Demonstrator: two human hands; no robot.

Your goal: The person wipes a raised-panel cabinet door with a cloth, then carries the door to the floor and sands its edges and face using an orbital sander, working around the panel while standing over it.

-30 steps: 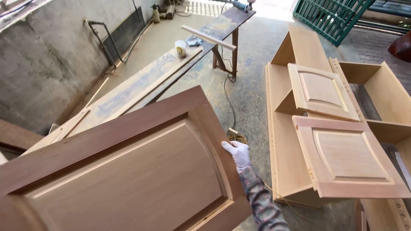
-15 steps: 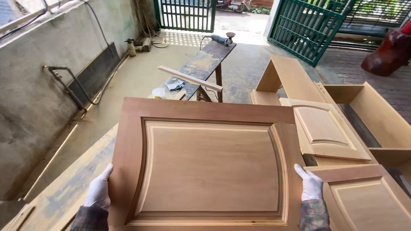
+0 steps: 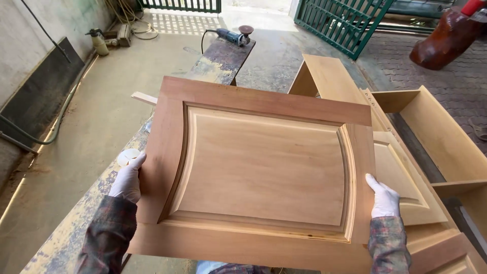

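Reddish-brown timber fills our view: we hold a raised-panel cabinet door (image 3: 264, 172) up in the air by its two side edges, our white-gloved left hand (image 3: 129, 177) clamped on the left stile and our white-gloved right hand (image 3: 383, 198) clamped on the right stile, the panel tilted face-up toward us. It hangs above the near end of a long, paint-spattered worktop (image 3: 81, 223) that runs away from us to the far end, where an angle grinder (image 3: 231, 35) lies with its cable trailing. A small white round object (image 3: 127, 156) sits on the worktop just beside our left hand. To the right, an open cabinet carcass (image 3: 431, 132) lies on the ground with a second door (image 3: 401, 182) resting on it, partly hidden behind the one we carry. A green metal gate (image 3: 340, 20) stands beyond, and a yellow sprayer bottle (image 3: 99, 41) sits near the left wall. We judge the risks plain enough: the door is borne only by fingertip grip on thin edges, so a slip of a glove could drop a corner onto the worktop or the carcass and bruise the fresh moulding; swinging it right could knock the second door.
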